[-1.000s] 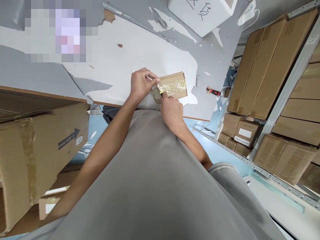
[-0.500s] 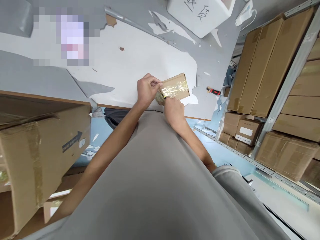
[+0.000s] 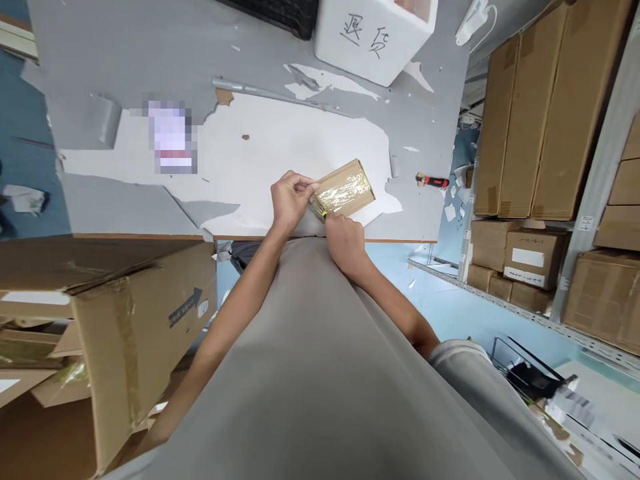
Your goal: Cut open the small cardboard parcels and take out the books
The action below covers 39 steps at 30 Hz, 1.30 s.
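Observation:
A small cardboard box (image 3: 345, 189) wrapped with shiny clear tape lies tilted on the white sheet. My left hand (image 3: 291, 200) is closed at its left end, thumb and fingertips pinched on the box's edge or the tape there. My right hand (image 3: 346, 241) is a fist just below the box's near side. Out of that fist pokes a small tool with a yellow part (image 3: 325, 215), pointing at the taped left end; most of it is hidden, so its kind is unclear.
To the right lies a red-and-black cutter (image 3: 433, 181). A white foam box (image 3: 370, 40) and a black crate (image 3: 280, 13) stand at the back. A large open carton (image 3: 165, 333) is at my left; shelves of cartons (image 3: 535, 120) rise on the right.
The camera view has shifted, showing more of the table's left and far side. Both hands stay at the small box with much the same grip.

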Available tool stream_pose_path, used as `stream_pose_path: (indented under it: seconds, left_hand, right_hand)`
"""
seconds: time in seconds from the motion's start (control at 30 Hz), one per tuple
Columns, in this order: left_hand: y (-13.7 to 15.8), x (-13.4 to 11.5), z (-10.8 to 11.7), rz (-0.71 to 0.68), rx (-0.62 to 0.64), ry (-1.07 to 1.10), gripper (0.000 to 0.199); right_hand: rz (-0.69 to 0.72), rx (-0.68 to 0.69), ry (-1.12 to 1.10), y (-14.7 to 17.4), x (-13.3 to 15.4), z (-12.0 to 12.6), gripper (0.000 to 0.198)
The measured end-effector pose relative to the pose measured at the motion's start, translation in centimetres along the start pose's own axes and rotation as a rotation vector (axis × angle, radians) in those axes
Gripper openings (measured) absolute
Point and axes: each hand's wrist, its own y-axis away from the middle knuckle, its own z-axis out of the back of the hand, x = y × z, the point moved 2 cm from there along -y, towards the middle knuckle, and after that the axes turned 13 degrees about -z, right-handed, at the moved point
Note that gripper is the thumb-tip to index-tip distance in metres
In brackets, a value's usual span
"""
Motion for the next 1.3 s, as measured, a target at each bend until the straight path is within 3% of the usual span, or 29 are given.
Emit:
stream_pose_path:
  seconds: [0.17, 0.3, 0.37, 0.47, 0.53, 0.7, 0.93, 1.0, 1.13, 1.2, 1.3]
  left_hand:
    - [-0.4, -0.1, 0.8, 0.003, 0.017, -0.048, 0.024]
    - [-0.7, -0.4, 1.3, 0.007, 0.055, -0.067, 0.019]
    - [-0.8, -0.7, 1.5, 0.019, 0.064, -0.068, 0.016]
    - [-1.1, -1.5, 1.5, 0.053, 0.075, -0.053, 0.014]
    - [-1.1, -2.0, 1.4, 0.078, 0.081, -0.038, 0.015]
    - [-1.3, -2.3, 1.4, 0.063, 0.059, -0.084, 0.016]
    - [-2.2, -2.5, 4.0, -0.084, 0.029, -0.367, 0.017]
    - [-2.2, -3.8, 3.6, -0.202, 0.104, -0.446, 0.019]
    - [-1.4, -6.4, -0.2, -0.429, 0.448, -0.455, 0.029]
    - [-0.9, -6.8, -1.8, -0.464, 0.563, -0.457, 0.036]
    - [-0.3, -6.2, -2.8, -0.456, 0.613, -0.482, 0.044]
  right_hand:
    - [0.140, -0.031, 0.077, -0.8, -3.3, 0.0, 0.055]
    - [0.235, -0.068, -0.094, -2.2, -7.0, -0.6, 0.053]
    - [0.188, -0.174, -0.260, -3.3, -8.9, -1.0, 0.052]
    - [-0.009, -0.358, -0.498, -5.7, -11.4, -1.7, 0.049]
    - [-0.134, -0.390, -0.638, -7.3, -12.5, -2.4, 0.048]
    - [-0.212, -0.283, -0.942, -8.5, -12.3, -4.3, 0.039]
    - [-0.117, -0.041, -1.235, -6.6, -9.4, -6.6, 0.039]
    - [-0.145, -0.007, -1.239, -6.3, -9.1, -7.1, 0.041]
    - [-0.190, -0.018, -1.199, -5.6, -9.2, -7.1, 0.037]
    - [-0.178, -0.033, -1.161, -5.0, -9.4, -6.5, 0.035]
    - [-0.136, -0.049, -1.086, -4.0, -9.4, -5.3, 0.036]
